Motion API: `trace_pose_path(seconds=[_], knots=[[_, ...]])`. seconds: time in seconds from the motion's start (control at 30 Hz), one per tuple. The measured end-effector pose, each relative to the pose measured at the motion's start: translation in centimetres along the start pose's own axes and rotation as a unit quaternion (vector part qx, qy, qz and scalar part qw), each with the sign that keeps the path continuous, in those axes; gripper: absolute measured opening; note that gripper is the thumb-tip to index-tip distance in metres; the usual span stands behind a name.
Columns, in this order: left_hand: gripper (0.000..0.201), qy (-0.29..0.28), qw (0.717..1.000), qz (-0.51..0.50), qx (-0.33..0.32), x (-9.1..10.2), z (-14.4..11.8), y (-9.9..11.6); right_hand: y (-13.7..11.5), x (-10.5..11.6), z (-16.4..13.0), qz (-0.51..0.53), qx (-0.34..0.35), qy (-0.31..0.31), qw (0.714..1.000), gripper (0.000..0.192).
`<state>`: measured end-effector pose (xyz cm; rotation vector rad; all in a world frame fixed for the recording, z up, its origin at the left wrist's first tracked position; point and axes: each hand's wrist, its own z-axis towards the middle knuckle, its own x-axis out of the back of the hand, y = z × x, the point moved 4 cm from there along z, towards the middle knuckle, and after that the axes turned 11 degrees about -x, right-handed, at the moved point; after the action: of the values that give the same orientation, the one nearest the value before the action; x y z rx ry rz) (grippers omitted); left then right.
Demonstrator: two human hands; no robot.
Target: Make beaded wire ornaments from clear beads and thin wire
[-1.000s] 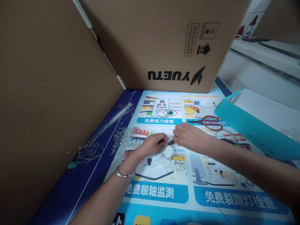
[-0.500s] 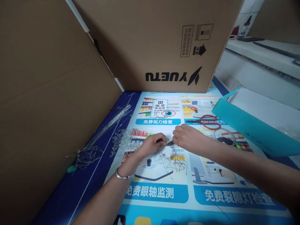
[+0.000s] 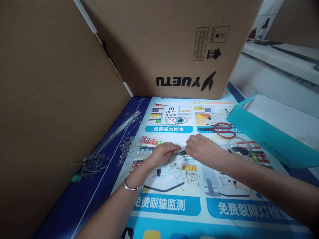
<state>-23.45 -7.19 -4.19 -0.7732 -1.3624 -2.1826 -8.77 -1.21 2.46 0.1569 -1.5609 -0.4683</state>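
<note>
My left hand (image 3: 163, 153) and my right hand (image 3: 201, 148) meet over a printed poster (image 3: 171, 205) that covers the table. Between the fingertips of both hands I pinch a small dark piece (image 3: 181, 152); what it is cannot be told. My left wrist wears a silver bangle (image 3: 132, 186). A pile of clear beads (image 3: 132, 150) lies just left of my left hand. Thin bent wires (image 3: 184, 172) lie under and in front of both hands.
A bundle of long thin wires (image 3: 109, 139) lies at the left against a cardboard wall (image 3: 50, 99). A large cardboard box (image 3: 171, 46) stands behind. Red-handled scissors (image 3: 220, 128) and a clear ring (image 3: 240, 146) lie right of my hands, next to a teal bag (image 3: 269, 139).
Both hands stay together in nearly the same spot, with small shifts of the fingers. The view has moved slightly.
</note>
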Motion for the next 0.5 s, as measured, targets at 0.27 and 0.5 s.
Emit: trace_pose_path(seconds=[0.27, 0.5], knots=[[0.023, 0.003, 1.0, -0.013, -0.016, 0.2, 0.1, 0.5, 0.3, -0.3, -0.7, 0.027, -0.033, 0.009, 0.999, 0.009], [0.024, 0.001, 1.0, 0.006, -0.013, 0.0, -0.1, 0.1, 1.0, 0.7, -1.8, 0.042, -0.062, 0.004, 0.997, 0.011]])
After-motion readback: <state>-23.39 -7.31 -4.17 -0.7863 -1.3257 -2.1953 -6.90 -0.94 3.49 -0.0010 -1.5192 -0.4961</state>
